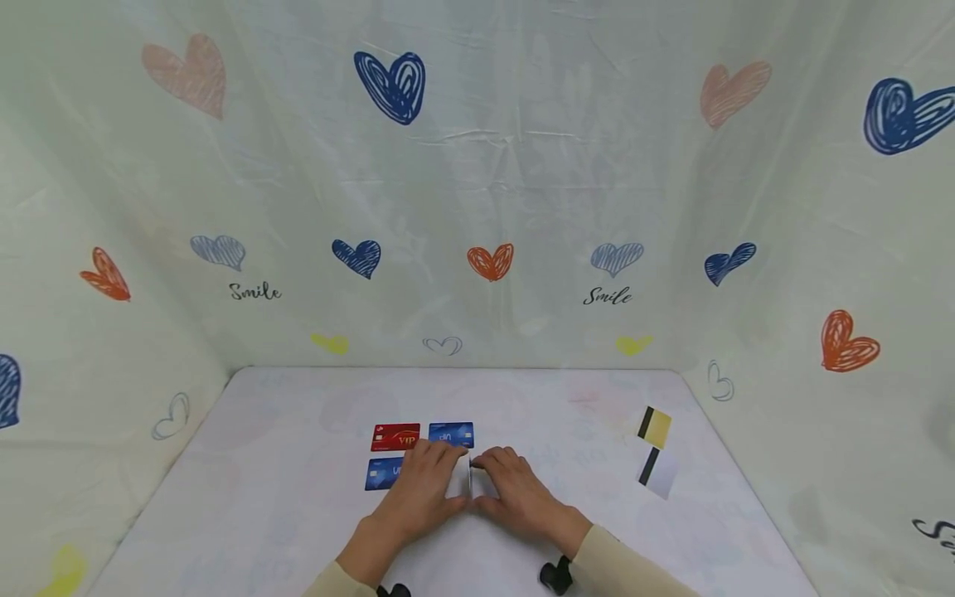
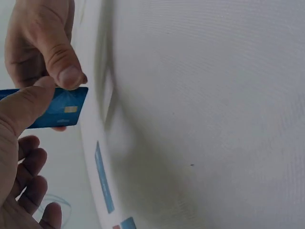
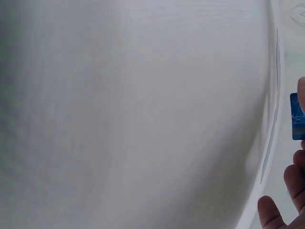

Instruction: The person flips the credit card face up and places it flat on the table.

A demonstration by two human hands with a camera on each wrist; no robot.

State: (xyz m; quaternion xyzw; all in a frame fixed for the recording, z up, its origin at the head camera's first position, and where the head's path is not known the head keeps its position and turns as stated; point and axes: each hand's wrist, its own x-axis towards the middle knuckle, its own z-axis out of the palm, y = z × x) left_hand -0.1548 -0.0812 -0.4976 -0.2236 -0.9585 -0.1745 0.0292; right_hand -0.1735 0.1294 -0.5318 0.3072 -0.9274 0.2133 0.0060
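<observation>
My left hand (image 1: 424,489) and right hand (image 1: 518,495) meet over the front middle of the white table. Between them they pinch a blue bank card (image 1: 470,477), seen almost edge-on from the head. In the left wrist view the card (image 2: 69,109) shows its gold chip, one thumb lying across its face and the other thumb at its upper edge. Just beyond the left hand lie a red VIP card (image 1: 395,437) and a blue card (image 1: 451,434). Another blue card (image 1: 382,473) is partly covered by that hand.
Toward the table's right side, a yellow card (image 1: 658,428) and a silvery-white card (image 1: 661,475) lie with their black stripes showing. A pale curtain (image 1: 477,182) printed with hearts hangs behind and at both sides of the table (image 1: 298,514).
</observation>
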